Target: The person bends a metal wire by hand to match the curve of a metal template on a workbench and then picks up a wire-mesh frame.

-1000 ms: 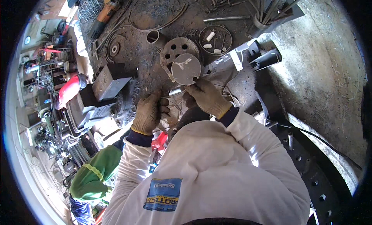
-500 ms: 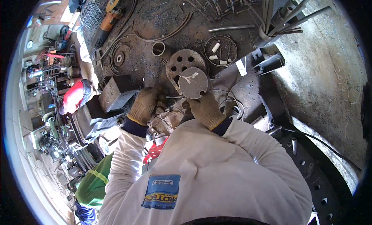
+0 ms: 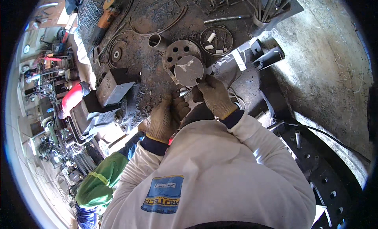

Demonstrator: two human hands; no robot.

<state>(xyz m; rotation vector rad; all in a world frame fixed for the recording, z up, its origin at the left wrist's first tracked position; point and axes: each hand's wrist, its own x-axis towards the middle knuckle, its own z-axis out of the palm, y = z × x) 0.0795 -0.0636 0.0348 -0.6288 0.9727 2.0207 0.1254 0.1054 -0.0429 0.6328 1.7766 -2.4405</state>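
Note:
My left hand (image 3: pixel 163 118), in a tan knit work glove with a dark cuff, is closed low in front of the metal discs. What its curled fingers hold, if anything, is hidden. A thin shiny piece (image 3: pixel 184 92) lies just beyond its fingertips. My right hand (image 3: pixel 215 98), gloved alike, is also closed, its fingertips at the notched rim of a plain round metal plate (image 3: pixel 189 71). Whether it grips that rim I cannot make out. Partly under the plate sits a larger disc with several round holes (image 3: pixel 170 60). A short pipe piece (image 3: pixel 155 41) stands beside it.
On the dirty workbench, a ring-shaped tray (image 3: pixel 201 39) with white pieces lies beyond the discs. Metal rods (image 3: pixel 267 8) stand in a holder at the far right. An angle grinder (image 3: pixel 103 25) and a steel box section (image 3: pixel 112 91) are at left. Someone in green (image 3: pixel 96 181) is at lower left.
My left hand has moved right and nearer to me, away from the steel box. My right hand has come up to the plate's notch. The whole view has shifted slightly.

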